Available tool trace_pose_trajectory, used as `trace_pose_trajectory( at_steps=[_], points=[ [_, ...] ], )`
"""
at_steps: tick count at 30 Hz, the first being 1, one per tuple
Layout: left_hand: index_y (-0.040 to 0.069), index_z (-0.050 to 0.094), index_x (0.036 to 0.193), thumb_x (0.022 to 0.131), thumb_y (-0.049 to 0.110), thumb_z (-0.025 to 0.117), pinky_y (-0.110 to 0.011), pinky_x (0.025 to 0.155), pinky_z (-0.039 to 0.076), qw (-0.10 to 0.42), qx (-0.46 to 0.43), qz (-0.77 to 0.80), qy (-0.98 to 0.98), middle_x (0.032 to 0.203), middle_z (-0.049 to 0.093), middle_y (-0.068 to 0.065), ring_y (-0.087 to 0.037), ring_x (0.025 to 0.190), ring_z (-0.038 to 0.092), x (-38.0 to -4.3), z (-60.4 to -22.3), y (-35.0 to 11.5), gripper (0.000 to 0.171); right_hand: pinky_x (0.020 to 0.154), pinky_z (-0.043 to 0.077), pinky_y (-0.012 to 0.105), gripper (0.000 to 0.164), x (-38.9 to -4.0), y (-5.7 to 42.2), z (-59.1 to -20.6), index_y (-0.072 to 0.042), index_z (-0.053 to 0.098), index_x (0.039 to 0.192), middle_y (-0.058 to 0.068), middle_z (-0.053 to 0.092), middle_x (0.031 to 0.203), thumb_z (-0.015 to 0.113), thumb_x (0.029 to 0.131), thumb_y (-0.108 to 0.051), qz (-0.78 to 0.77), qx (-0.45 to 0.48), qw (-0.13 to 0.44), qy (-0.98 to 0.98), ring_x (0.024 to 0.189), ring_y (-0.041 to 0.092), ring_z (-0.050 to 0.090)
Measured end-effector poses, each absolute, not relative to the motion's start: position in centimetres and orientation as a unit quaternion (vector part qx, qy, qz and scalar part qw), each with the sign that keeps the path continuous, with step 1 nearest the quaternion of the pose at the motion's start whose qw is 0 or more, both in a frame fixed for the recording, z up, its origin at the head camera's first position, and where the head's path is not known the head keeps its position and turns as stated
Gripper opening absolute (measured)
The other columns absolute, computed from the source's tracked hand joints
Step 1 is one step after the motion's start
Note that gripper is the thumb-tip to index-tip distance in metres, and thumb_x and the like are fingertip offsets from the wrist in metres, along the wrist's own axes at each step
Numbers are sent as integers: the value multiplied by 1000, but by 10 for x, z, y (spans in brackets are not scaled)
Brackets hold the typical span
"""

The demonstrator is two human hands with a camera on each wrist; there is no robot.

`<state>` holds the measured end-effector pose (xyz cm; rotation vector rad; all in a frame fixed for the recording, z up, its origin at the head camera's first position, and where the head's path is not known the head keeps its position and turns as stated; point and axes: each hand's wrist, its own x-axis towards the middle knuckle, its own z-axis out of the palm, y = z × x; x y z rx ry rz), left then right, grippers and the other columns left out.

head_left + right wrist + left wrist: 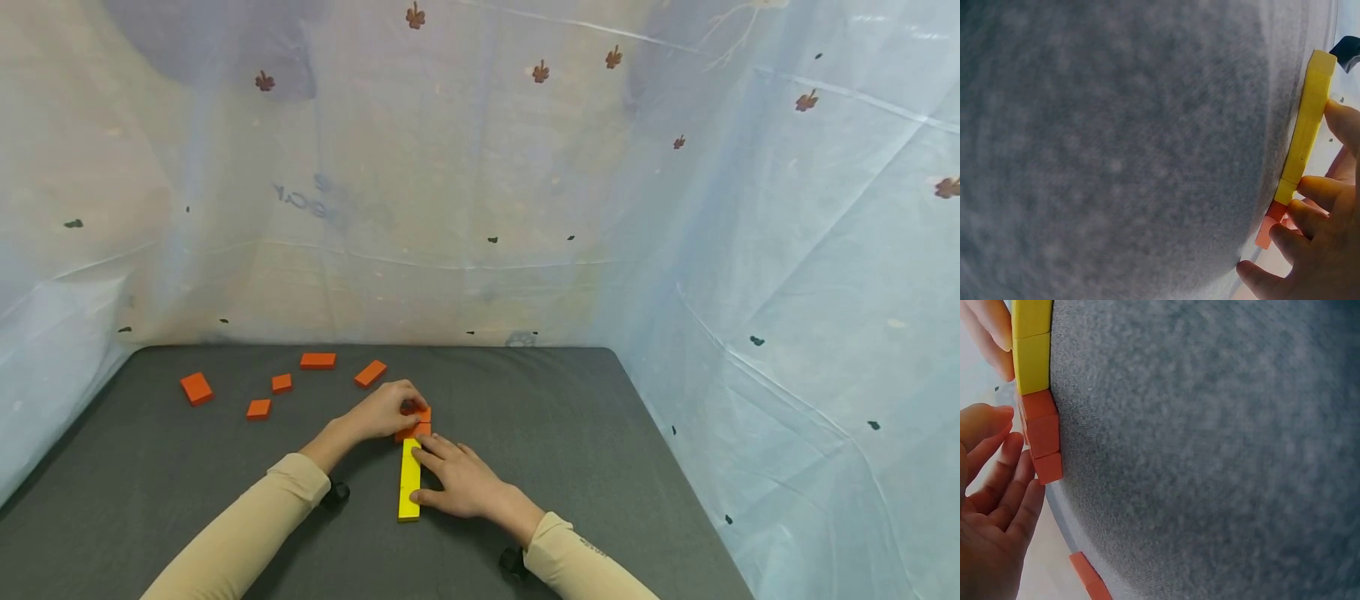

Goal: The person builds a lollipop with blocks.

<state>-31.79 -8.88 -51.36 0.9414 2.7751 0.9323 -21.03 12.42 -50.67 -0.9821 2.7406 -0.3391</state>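
Two orange blocks [414, 432] lie side by side at the far end of a long yellow bar [409, 487], which shows a seam across it. My left hand [381, 410] bends over the orange blocks, thumb and index finger at the farther orange block [1048, 467]. The left wrist view shows its other fingers stretched along the blocks. My right hand [461, 481] lies palm down beside the yellow bar, fingers spread. Its thumb and fingertips touch the bar's right side in the right wrist view, the other fingers reaching toward the orange blocks.
Several loose orange blocks lie on the dark grey table [570, 467] at the back left, such as one rectangular block [371, 373] near my left hand and a smaller block [258, 409] farther left. Pale plastic sheeting [420, 192] hangs behind the table and along its sides.
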Motion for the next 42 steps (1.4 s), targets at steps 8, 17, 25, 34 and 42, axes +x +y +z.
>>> trace_pose_trajectory(
  at_steps=[8,17,25,34,42],
  points=[
    [13,78,112,99,13,72,-40,88,59,31,297,300,906,109,67,0,-17,97,65,-322,-515,-88,14,121,34,55,72,-210,124,-507,-19,40,162,-1,26,171,56,103,-57,-110,-335,99,931,157,23,26],
    [13,78,119,102,14,69,-42,89,59,35,309,282,907,111,71,-1,-20,101,68,-326,-519,-90,19,121,33,56,71,-211,123,-507,-19,39,162,-1,25,171,56,104,-56,-105,-334,103,931,157,22,25],
    [14,78,120,101,14,70,-40,89,58,44,303,276,911,109,71,2,-17,100,67,-325,-520,-90,20,121,33,54,70,-210,124,-507,-19,41,162,0,26,171,56,104,-57,-104,-334,99,931,157,22,26],
    [13,78,119,101,11,69,-42,91,58,49,297,289,909,109,71,0,-19,102,67,-323,-518,-91,20,122,33,55,70,-210,124,-509,-19,40,162,0,26,171,55,105,-56,-111,-335,102,930,157,22,25],
    [15,78,119,101,13,70,-44,92,57,41,293,278,914,110,71,1,-20,103,67,-322,-519,-91,20,121,33,55,70,-211,124,-508,-18,41,162,1,26,171,56,104,-56,-112,-339,95,929,157,23,26]
  ],
)
